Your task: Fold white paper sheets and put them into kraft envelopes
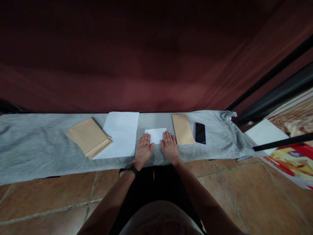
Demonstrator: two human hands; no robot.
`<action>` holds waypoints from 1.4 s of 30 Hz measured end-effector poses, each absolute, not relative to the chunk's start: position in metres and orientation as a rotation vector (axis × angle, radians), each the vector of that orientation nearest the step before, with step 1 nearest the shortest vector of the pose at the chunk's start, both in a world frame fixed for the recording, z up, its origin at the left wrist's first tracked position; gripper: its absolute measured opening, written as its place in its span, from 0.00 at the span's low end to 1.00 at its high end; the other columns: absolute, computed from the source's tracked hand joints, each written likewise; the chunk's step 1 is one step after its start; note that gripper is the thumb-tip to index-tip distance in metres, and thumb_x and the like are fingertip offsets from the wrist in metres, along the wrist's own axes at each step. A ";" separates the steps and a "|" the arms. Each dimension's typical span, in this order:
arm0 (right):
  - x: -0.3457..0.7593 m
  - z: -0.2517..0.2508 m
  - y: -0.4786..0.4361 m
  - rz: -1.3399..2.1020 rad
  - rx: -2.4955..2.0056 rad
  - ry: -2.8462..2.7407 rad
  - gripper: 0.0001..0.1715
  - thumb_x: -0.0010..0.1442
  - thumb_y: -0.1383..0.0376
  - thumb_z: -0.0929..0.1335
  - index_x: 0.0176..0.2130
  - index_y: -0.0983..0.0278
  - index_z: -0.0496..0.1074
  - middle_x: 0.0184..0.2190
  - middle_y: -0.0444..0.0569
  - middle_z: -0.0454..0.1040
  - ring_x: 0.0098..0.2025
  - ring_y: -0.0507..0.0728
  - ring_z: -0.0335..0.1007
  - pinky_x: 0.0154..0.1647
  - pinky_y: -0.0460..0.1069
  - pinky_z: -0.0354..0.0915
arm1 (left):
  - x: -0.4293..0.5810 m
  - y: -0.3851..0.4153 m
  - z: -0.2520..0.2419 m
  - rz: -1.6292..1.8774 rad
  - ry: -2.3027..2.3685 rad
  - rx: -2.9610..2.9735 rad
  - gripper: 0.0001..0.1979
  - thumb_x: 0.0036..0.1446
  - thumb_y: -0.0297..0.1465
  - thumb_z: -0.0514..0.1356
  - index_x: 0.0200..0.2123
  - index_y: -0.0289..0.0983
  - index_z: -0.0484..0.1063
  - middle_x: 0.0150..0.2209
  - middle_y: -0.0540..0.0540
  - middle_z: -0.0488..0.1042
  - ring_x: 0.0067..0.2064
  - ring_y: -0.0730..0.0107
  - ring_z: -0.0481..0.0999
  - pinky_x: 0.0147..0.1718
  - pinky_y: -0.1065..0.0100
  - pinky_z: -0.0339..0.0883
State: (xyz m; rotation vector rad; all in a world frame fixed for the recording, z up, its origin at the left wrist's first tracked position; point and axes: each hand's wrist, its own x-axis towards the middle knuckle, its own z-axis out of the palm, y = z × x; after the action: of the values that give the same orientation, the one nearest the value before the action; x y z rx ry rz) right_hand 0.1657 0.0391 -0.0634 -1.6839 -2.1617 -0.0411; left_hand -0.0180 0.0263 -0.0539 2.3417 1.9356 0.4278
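A small white rectangle of paper [157, 135], seemingly folded, lies flat on the grey cloth in front of me. My left hand [144, 148] rests palm down on its left edge, fingers stretched out. On its right edge lies my right hand [169, 147], also flat with the fingers extended. Just right of that hand is a brown envelope [183, 129]. To the left of my left hand are large white sheets of paper [122, 135], and a stack of brown envelopes [89, 137] overlaps their left side.
A smartphone [200, 133] lies beside the single envelope. Grey cloth [36, 147] covers the long narrow surface, with a dark red curtain [146, 71] behind it. Dark bars [281, 143] and a red-and-yellow printed box [293, 163] stand at the right, above the tiled floor [244, 189].
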 end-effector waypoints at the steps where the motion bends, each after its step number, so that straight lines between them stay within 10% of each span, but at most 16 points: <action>1: 0.166 -0.064 0.039 -0.043 -1.684 -2.161 0.32 0.73 0.60 0.57 0.70 0.72 0.55 0.69 0.60 0.58 0.71 0.64 0.54 0.70 0.62 0.51 | -0.019 0.026 -0.054 0.424 1.951 2.329 0.31 0.70 0.38 0.44 0.71 0.29 0.52 0.71 0.35 0.55 0.73 0.55 0.52 0.70 0.51 0.50; 33: 0.168 -0.057 0.043 0.184 -1.530 -2.207 0.28 0.73 0.63 0.57 0.68 0.70 0.60 0.69 0.56 0.60 0.72 0.60 0.51 0.72 0.60 0.49 | 0.013 -0.004 -0.043 0.291 1.728 2.558 0.33 0.67 0.41 0.52 0.69 0.31 0.56 0.72 0.31 0.49 0.73 0.49 0.48 0.70 0.48 0.46; 42: 0.133 -0.046 0.064 0.433 -1.190 -2.531 0.24 0.74 0.62 0.57 0.63 0.62 0.68 0.67 0.49 0.64 0.70 0.55 0.57 0.73 0.57 0.49 | 0.014 -0.002 -0.053 0.285 1.617 2.582 0.31 0.65 0.36 0.53 0.66 0.22 0.60 0.64 0.24 0.65 0.70 0.44 0.58 0.68 0.39 0.45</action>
State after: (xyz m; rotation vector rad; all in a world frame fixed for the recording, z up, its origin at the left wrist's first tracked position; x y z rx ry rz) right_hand 0.1333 0.0636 -0.0462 -1.1899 -2.5311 0.4331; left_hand 0.0144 -0.0022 -0.0527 2.5817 1.6174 0.2849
